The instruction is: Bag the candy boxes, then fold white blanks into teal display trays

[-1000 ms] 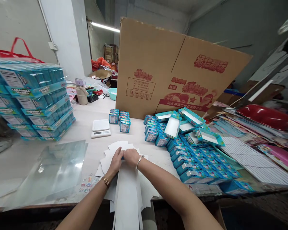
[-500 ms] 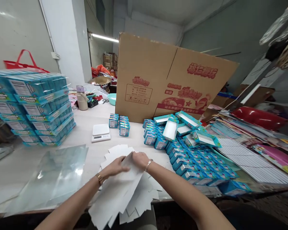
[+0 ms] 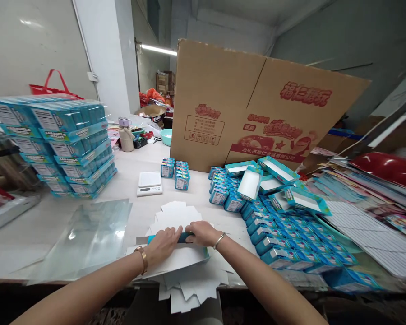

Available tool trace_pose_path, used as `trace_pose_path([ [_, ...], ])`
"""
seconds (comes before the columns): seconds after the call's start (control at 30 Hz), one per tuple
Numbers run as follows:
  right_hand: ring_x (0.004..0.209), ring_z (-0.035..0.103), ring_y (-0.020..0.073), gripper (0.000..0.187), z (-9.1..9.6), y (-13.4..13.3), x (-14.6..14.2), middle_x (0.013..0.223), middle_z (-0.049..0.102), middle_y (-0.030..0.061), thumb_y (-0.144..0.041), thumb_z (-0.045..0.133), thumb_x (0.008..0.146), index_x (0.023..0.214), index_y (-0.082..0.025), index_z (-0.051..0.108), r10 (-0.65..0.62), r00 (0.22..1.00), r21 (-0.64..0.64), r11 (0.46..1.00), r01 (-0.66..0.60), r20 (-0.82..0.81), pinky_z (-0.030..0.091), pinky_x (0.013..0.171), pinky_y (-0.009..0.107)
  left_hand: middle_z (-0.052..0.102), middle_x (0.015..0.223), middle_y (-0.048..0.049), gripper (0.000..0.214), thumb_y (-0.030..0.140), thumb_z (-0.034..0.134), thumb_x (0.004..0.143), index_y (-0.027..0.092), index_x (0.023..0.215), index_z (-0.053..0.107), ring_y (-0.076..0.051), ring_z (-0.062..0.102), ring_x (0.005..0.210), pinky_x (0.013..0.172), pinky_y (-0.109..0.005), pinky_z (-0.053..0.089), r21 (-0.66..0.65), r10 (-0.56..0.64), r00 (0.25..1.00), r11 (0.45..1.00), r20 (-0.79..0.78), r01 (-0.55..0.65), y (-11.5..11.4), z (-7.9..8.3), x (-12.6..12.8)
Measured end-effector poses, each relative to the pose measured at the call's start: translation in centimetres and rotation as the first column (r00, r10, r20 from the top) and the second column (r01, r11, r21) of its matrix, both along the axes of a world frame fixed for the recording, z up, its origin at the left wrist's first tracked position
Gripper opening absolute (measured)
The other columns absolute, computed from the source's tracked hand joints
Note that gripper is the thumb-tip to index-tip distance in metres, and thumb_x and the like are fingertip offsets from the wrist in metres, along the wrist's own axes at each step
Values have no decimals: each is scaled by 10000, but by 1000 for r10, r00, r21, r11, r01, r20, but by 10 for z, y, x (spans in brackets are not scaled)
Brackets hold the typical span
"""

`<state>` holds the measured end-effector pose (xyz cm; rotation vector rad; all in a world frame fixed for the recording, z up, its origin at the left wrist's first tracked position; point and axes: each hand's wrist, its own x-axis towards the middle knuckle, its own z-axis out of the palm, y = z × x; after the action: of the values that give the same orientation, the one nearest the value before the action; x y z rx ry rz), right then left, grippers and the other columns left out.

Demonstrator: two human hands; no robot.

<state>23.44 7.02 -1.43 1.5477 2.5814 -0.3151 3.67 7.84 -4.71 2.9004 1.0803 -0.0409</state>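
Note:
A partly folded cardboard tray [image 3: 186, 256], white inside with a blue outer side, lies in front of me. My left hand [image 3: 164, 244] is closed on its far wall, which stands folded up. Beside it, my right hand [image 3: 203, 233] pinches the same wall near the right corner. The tray's right end is raised, while its left end lies flat under my left wrist. Beneath it spreads a fanned stack of white card blanks [image 3: 179, 216], some jutting past the table's front edge.
Rows of small blue boxes [image 3: 287, 234] stand at right, with finished trays [image 3: 250, 183] piled behind. A white scale [image 3: 149, 184] sits ahead. Clear plastic sheets [image 3: 88, 239] lie left, below wrapped blue packs [image 3: 77, 149]. A big carton [image 3: 237, 90] stands at the back.
The white blank held up between my hands has been lowered and turned. Its far side is now folded up, showing blue, and its right end stands raised. The view shifted slightly left.

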Motion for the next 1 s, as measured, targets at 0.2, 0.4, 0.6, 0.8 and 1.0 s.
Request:
trace_pose_path([
  [0.2,761,628,221,190,-15,-10,-6,887,646,106,-177,378,911,961,-126,554,177,957,232,945,-230,228,452,645,322,585,993,-105,245,259,412,873,184,1085,510,-242,575,832,677,-348,455,-77,-71,997,994,7,71,9,8,-36],
  [0.4,734,632,207,201,-15,-8,-7,846,645,111,-109,349,900,920,-123,548,270,916,173,928,-330,297,452,620,313,584,839,-111,325,16,286,837,152,1031,510,-222,571,689,571,-318,439,75,-120,985,989,-120,130,12,-12,-35],
  [0.6,767,649,229,184,-11,-7,-16,880,663,116,-166,395,890,953,-144,566,159,955,144,969,-199,249,445,638,320,619,868,-123,297,83,299,863,170,1014,539,-231,594,721,628,-345,462,1,-128,992,992,4,128,17,-16,-40],
  [0.8,870,642,277,337,13,5,-47,989,675,132,-363,518,818,1091,-168,548,72,997,2,997,-72,-37,442,702,330,655,905,-122,200,156,439,812,176,896,620,-266,606,849,787,-402,472,-143,7,979,990,203,23,23,31,-31],
  [1.0,1270,413,205,755,20,15,-28,1417,419,98,-104,392,761,1457,-210,118,-222,840,-56,973,224,-496,353,993,332,426,1374,-115,606,426,578,802,206,1328,373,-259,369,1296,1068,-415,314,-136,266,470,947,841,-293,20,94,-49],
])
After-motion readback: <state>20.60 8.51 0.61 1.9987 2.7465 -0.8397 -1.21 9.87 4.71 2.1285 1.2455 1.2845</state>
